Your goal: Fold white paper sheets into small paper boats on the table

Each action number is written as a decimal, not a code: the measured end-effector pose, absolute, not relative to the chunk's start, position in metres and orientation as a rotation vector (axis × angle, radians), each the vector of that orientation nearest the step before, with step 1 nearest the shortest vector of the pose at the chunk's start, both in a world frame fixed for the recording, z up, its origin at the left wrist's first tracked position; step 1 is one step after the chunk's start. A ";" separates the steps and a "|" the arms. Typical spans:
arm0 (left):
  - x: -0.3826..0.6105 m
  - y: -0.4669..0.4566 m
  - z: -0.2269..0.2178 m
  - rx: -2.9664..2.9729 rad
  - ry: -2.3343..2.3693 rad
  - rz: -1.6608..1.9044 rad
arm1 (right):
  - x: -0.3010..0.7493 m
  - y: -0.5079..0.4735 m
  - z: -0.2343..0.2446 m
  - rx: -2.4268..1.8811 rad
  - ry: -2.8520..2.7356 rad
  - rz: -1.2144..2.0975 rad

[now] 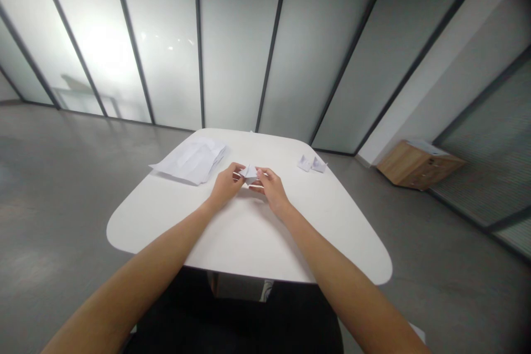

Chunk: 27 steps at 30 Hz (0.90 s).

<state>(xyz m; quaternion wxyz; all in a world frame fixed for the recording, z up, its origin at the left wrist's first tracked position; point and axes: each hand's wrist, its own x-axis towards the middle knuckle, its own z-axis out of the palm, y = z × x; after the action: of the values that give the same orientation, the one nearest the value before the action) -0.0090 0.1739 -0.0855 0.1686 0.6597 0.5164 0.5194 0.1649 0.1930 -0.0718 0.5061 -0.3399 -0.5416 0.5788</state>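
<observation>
A small folded piece of white paper (249, 173) is pinched between both hands above the middle of the white table (244, 238). My left hand (226, 186) grips its left side with the fingertips. My right hand (269, 188) holds its right side the same way. The fold's lower part is hidden by my fingers. Off to the left lies a loose stack of white paper sheets (191, 161). Two small folded white paper pieces (312, 164) stand toward the table's far right.
The rounded white table sits on a grey concrete floor, with frosted glass panels (240, 38) behind it. A low wooden cabinet (417, 165) stands by the right wall. My dark clothing shows below the table's near edge.
</observation>
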 end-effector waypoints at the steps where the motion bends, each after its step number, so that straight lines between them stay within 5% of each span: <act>1: -0.008 0.173 -0.085 1.881 1.483 1.480 | 0.165 0.193 -0.072 -0.824 -1.307 1.394; 27: -0.005 0.158 -0.072 2.235 1.710 1.146 | 0.179 0.188 -0.068 -0.732 -1.230 2.035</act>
<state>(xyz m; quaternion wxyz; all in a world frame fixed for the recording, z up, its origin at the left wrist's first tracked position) -0.0048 0.1576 -0.0722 0.0513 0.7346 0.5620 0.3767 0.1795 0.1882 -0.0684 0.3212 -0.2786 -0.4683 0.7745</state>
